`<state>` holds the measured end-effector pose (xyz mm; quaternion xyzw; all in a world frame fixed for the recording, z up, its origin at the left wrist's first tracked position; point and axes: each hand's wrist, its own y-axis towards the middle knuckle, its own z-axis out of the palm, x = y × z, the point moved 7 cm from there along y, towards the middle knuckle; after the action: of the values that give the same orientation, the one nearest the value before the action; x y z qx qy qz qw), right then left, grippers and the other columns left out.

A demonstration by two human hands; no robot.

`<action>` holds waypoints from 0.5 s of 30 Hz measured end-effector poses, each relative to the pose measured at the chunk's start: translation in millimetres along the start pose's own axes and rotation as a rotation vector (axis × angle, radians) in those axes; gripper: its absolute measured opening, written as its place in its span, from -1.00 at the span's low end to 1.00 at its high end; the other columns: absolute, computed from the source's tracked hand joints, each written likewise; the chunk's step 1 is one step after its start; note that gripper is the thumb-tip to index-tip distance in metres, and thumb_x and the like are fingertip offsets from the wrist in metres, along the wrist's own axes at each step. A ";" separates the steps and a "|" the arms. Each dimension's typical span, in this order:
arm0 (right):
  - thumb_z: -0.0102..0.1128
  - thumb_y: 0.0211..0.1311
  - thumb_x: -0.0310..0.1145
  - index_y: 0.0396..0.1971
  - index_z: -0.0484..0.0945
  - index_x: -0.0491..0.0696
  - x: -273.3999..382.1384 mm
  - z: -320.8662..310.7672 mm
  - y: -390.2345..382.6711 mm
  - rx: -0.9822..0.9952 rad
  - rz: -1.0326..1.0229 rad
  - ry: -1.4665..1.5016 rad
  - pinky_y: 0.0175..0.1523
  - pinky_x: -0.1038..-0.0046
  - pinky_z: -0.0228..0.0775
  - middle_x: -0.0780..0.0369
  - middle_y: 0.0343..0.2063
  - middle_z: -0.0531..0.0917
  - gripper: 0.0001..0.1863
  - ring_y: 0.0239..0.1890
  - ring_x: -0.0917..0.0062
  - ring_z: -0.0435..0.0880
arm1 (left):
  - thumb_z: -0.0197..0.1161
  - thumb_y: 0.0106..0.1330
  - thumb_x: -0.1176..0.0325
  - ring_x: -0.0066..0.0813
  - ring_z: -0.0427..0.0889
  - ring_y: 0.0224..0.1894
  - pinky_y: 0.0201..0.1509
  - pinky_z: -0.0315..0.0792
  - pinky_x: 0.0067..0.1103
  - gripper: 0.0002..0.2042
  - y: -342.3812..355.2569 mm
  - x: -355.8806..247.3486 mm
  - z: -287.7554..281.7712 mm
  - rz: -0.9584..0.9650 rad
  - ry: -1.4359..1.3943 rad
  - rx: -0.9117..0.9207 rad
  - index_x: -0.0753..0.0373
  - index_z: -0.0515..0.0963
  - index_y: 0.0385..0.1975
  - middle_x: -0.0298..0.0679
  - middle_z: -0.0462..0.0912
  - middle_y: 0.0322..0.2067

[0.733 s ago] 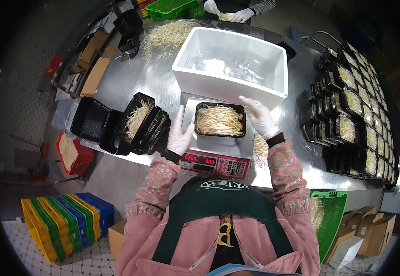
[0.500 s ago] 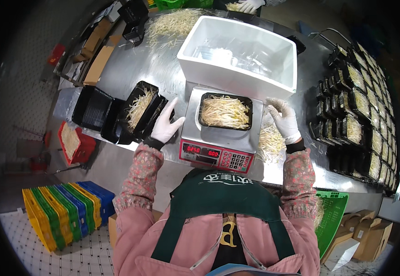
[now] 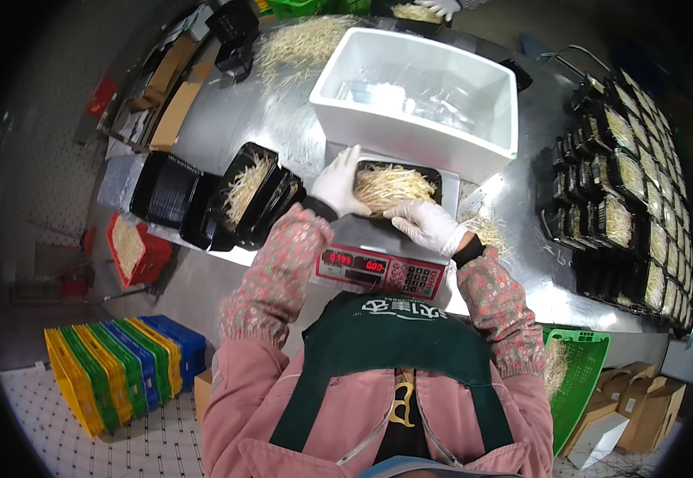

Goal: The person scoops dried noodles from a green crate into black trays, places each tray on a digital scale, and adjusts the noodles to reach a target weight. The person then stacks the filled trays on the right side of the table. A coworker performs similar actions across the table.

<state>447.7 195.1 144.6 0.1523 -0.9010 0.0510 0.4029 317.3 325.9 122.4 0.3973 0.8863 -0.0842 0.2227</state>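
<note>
A black plastic tray of bean sprouts point(image 3: 394, 185) rests on the steel platform of a red-fronted weighing scale point(image 3: 382, 271) before me. My left hand point(image 3: 338, 185), in a white glove, grips the tray's left side, fingers along its edge and thumb by the near corner. Also gloved, my right hand point(image 3: 430, 225) closes over the near right edge, its fingertips against the sprouts. To the left of the scale, another filled tray point(image 3: 249, 187) sits tilted on a stack of black trays. Loose sprouts point(image 3: 486, 231) lie to the right of the scale.
Behind the scale stands a white foam box point(image 3: 418, 123). Nested empty trays point(image 3: 167, 191) are at the left, packed trays point(image 3: 621, 175) stacked at the right. A sprout heap point(image 3: 306, 44) lies at the far left; a co-worker's gloved hand point(image 3: 442, 6) shows at the top.
Both hands have come inward from either side of the scale onto the tray and closed at its edges. The digits on the scale's display have changed.
</note>
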 end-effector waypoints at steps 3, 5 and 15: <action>0.09 0.35 -0.43 -0.02 0.58 -0.19 -4.2 -33.2 -22.2 -0.085 0.034 0.235 0.12 0.42 0.43 0.08 -0.11 0.67 -0.73 -0.03 0.37 0.63 | 0.46 -0.05 0.36 -0.11 0.18 0.41 0.46 0.07 -0.42 0.00 -32.4 19.2 -15.3 -0.060 -0.392 -0.088 0.41 -0.04 0.40 0.18 0.17 0.33; 0.07 0.38 -0.46 0.03 0.56 -0.18 -33.4 -52.6 -38.7 -0.252 0.142 0.389 0.17 0.50 0.39 0.18 -0.06 0.67 -0.72 0.01 0.56 0.59 | 0.24 0.16 0.52 -0.16 0.17 0.42 0.47 0.05 -0.43 -0.19 -55.4 19.0 -10.4 -0.130 -0.688 -0.148 0.41 -0.04 0.40 0.16 0.17 0.34; 0.17 0.24 -0.18 0.28 0.33 -0.02 -12.0 0.1 11.9 -0.260 -0.097 -0.419 0.41 0.21 0.07 0.02 0.26 0.36 -0.39 0.33 0.10 0.27 | 0.01 0.36 0.29 -0.25 0.37 0.29 0.39 0.13 -0.22 -0.47 -41.2 -50.1 42.4 -0.017 0.234 -0.232 0.35 0.21 0.31 -0.02 0.36 0.27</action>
<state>451.4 209.2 136.1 0.1494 -0.9556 -0.1172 0.2255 329.9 251.1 106.9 0.3684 0.9133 0.0637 0.1614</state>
